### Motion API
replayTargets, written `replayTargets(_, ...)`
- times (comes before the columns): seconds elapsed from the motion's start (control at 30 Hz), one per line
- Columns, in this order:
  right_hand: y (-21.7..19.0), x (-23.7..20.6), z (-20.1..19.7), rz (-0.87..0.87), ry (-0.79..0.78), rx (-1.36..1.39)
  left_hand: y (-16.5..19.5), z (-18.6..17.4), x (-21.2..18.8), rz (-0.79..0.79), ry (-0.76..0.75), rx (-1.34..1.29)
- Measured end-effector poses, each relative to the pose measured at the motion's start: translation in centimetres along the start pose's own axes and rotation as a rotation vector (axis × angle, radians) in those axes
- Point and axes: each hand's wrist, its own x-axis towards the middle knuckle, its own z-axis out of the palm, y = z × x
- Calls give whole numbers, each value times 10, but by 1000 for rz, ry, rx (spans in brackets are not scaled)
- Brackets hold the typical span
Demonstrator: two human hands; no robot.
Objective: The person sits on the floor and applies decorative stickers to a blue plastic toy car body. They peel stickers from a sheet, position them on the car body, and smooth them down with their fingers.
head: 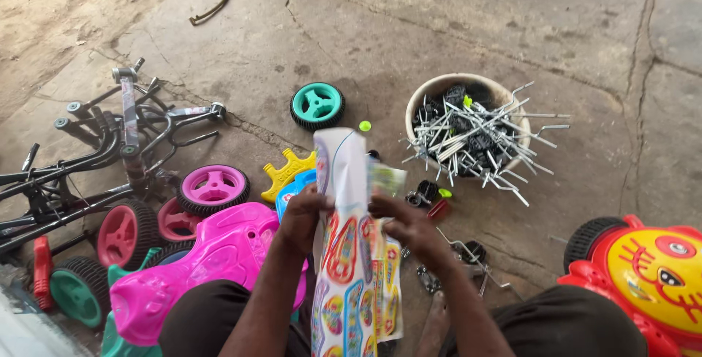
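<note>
I'm looking down at both hands, centre-near of frame. My left hand [303, 218] pinches the left edge of a long sticker sheet [344, 269], fingers curled tight on it. My right hand [409, 229] is closed on the sheet's right side, where a small greenish piece [386, 179] sticks up above the fingers; can't tell if that's a peeled sticker or a separate slip. The sheet hangs between my knees, its top curling over w/ the white backing showing, colourful round and oval stickers running down the front.

Left of my hands, touching my left leg: a pink plastic toy-car body [219, 254]. Just beyond it a pink wheel [213, 186] lies flat, w/ two more pink wheels [126, 233] further left and a teal wheel [77, 292] at near left. A yellow plastic part [287, 171] sits just far-left of the sheet top. Black metal frames [110, 145] are piled at the left edge.

Farther out, a teal wheel w/ black tyre [317, 105] lies alone on the concrete floor [439, 28]. Right of centre, a round tub [468, 119] is crammed w/ metal rods and black bits. Near right corner: a red and yellow toy front [651, 276] w/ a painted eye. Small hardware [428, 194] is scattered just beyond my right hand.
</note>
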Motion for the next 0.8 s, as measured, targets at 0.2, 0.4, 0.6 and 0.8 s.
replayTargets(0.2,13,4,42,147,65,390,-16,30,8,36,172,108)
replayTargets(0.4,6,17,21,95,345,776,-40,38,-9,120,196,-137)
replayTargets(0.6,-11,17,-22,-51,659,846,-82,37,-7,318,237,945)
replayTargets(0.8,-7,17,-29,-217,998,596,-107,37,-24,200,28,955)
